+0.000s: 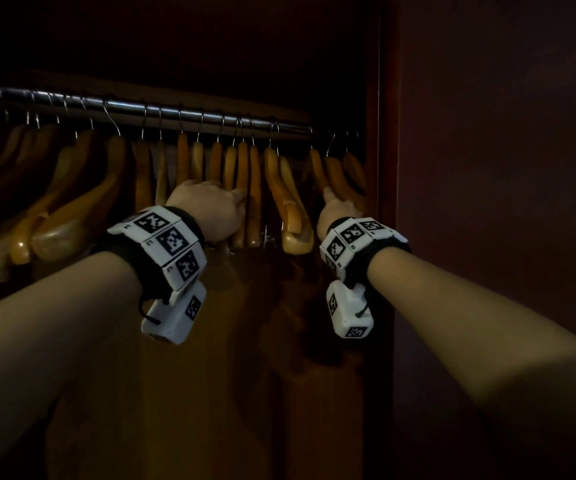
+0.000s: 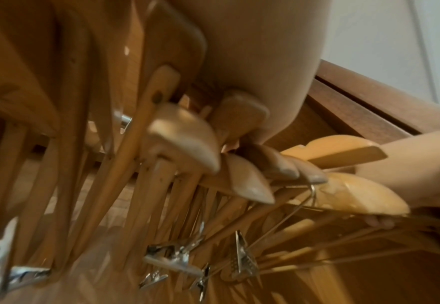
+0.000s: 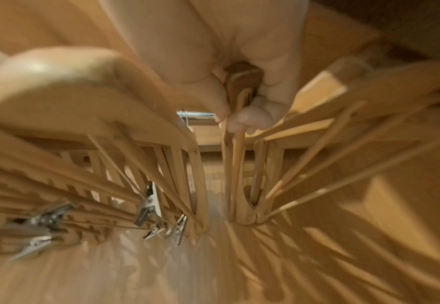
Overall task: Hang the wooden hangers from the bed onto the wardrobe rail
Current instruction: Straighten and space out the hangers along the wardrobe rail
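Hangers (image 1: pixel 245 188) hang crowded along the rail (image 1: pixel 162 110). Right hand (image 1: pixel 337 211), at 3 o'clock, seemingly pinches one's shoulder; left hand (image 1: pixel 210 209) curls around another. Stiff, light, smooth: best taken near the neck.

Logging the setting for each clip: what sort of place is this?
Most likely the inside of a bedroom wardrobe: a metal rail runs across it, a row of wooden hangers hangs from it by wire hooks, and a dark wooden side panel closes it on the right.
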Motion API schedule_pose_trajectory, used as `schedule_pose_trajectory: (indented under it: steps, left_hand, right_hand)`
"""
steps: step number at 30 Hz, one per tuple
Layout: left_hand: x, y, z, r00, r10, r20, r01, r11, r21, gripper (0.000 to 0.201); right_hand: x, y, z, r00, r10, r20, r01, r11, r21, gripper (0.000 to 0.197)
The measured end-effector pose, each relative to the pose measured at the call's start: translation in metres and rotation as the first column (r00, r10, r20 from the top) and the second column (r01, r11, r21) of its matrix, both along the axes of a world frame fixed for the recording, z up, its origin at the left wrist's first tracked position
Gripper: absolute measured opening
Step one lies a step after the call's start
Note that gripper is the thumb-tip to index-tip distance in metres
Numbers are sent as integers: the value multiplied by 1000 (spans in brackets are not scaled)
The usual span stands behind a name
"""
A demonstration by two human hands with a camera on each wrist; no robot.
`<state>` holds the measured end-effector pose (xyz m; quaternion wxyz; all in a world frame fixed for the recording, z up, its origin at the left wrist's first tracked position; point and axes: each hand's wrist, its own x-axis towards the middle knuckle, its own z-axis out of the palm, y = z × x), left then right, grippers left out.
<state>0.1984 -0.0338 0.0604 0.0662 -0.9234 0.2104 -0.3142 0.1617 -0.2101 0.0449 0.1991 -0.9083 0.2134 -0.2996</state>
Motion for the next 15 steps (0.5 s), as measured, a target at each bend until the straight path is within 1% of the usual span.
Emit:
schedule_pose_trajectory:
  steps: [4,7,11,13,15]
  left_hand:
    - [4,0,0,1000,-17,11,17,1000,12,47]
    - [4,0,0,1000,-9,14,9,1000,14,47]
    - [4,0,0,1000,-17,24,17,1000,18,46]
    - [5,1,1,1000,-13,27,12,1000,22,46]
    - [5,2,1,1000,-14,23,14,1000,20,47]
  right_hand:
    - [-1,-2,-2,999,30,31,-30,999,9,66]
    - [-1,-2,-3,999,26,48,-26,1000,-1,66]
    - [0,2,-6,1000,5,2,-5,1000,-13,66]
    - [2,4,-8,999,-37,28,40,995,-88,60]
    - [3,6,-6,986,-36,161,68,978,-198,51]
